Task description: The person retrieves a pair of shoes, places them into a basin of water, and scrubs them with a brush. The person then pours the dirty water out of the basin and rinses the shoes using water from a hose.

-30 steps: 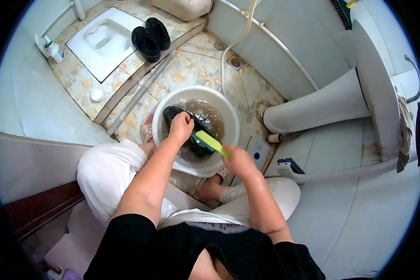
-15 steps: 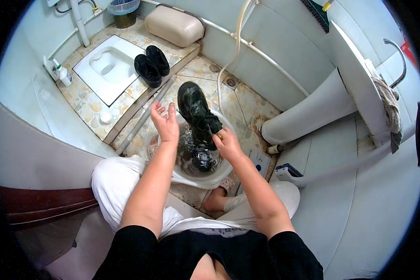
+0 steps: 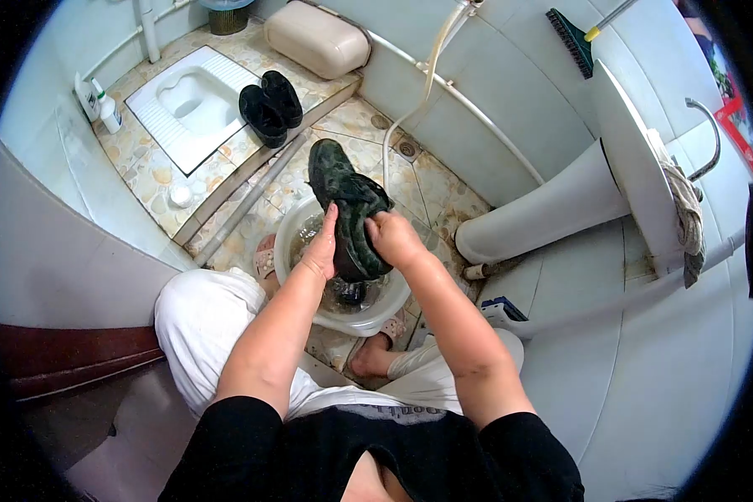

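Note:
A wet, dark shoe (image 3: 351, 197) is held above a white basin (image 3: 368, 325), its toe pointing up and away from me. My right hand (image 3: 393, 238) grips the upper near the opening, fingers closed. Along the shoe's left side lies my left hand (image 3: 322, 248), thumb up against it; its other fingers are mostly hidden. Murky water (image 3: 305, 238) fills part of the basin. Another dark, shiny item (image 3: 350, 293) sits in the water beneath the shoe, only partly visible.
Black shoes (image 3: 269, 109) stand on the raised step beside a squat toilet (image 3: 194, 105). A pale hose (image 3: 431, 79) hangs behind the basin. To the right is a pedestal sink (image 3: 544, 205). My feet, in pink clogs (image 3: 393, 327), flank the basin.
The shoe has been lifted and turned, coming closer to me. My left hand, raised and apart from it before, now rests against its side. My right hand still holds it.

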### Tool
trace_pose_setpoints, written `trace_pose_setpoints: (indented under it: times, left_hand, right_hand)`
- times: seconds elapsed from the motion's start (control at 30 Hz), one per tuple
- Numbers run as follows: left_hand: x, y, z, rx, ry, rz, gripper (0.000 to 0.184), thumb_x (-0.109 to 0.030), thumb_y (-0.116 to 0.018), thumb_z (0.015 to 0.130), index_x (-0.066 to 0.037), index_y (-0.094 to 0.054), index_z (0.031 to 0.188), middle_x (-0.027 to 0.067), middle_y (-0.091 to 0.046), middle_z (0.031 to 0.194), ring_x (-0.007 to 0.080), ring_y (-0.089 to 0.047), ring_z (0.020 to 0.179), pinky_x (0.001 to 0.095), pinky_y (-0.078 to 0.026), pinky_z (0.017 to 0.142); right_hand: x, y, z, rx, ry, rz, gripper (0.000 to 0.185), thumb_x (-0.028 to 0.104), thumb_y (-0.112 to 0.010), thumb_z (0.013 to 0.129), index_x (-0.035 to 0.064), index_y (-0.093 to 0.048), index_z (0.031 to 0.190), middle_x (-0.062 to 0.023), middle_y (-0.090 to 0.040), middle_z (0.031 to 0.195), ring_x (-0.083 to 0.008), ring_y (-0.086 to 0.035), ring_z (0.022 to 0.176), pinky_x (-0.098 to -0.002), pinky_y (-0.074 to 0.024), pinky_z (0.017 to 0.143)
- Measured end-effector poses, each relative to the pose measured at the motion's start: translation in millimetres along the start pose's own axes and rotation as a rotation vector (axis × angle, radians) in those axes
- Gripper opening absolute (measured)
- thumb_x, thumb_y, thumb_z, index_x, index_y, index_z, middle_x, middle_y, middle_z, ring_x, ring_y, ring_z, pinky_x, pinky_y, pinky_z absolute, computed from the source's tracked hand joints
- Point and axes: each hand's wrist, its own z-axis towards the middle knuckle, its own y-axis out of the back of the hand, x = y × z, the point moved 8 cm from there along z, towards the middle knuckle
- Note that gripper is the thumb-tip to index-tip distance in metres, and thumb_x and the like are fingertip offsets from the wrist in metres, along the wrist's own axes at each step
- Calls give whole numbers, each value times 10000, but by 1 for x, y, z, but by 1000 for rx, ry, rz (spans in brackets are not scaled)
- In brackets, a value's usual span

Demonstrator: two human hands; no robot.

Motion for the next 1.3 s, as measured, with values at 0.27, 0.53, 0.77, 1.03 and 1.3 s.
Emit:
trace_pose_setpoints:
  times: [0.27, 0.53, 0.77, 1.03, 1.3]
  left_hand:
    - [-1, 9, -4, -181, -42, -48, 618, -565, -461, 731, -60, -486, 1087, 91, -529, 1054, 226, -521, 928, 359, -404, 828]
    - [20, 7, -3, -118, 65, -8, 569, -517, -462, 755, -51, -490, 1079, 96, -544, 1028, 229, -520, 923, 352, -386, 851]
    - [-32, 28, 10, -126, -281, 290, 546, -350, -578, 741, -23, -400, 1140, 96, -497, 1067, 204, -502, 912, 315, -402, 801]
    - [-33, -44, -8, 65, -670, 1221, 757, -151, -680, 642, -48, -261, 1264, 143, -475, 1081, 217, -458, 981, 299, -355, 846]
    - [-36, -41, -10, -78, -800, 1355, 783, -191, -693, 627, -59, -256, 1264, 199, -433, 1102, 294, -446, 1000, 339, -353, 854]
  right_hand:
    - [-9, 5, -49, 233, -41, 170, 337, 222, -437, 811, 84, -483, 1115, -203, -566, 744, -304, -571, 706, -337, -430, 683]
    - [-21, -11, -13, 147, -116, 138, 266, 205, -443, 798, 29, -551, 966, -228, -555, 852, -345, -540, 808, -360, -418, 727]
    - [-28, -2, -78, 478, -106, 451, 323, 270, -441, 838, 175, -481, 1145, -87, -541, 705, -132, -480, 666, -253, -398, 707]
    - [-27, -1, -85, 342, 161, -72, 281, 242, -457, 774, 174, -560, 1027, -161, -575, 684, -292, -561, 644, -389, -445, 602]
    - [-43, 0, -95, 97, 95, -161, 270, 179, -478, 737, 166, -577, 988, -135, -576, 692, -299, -566, 650, -402, -445, 576]
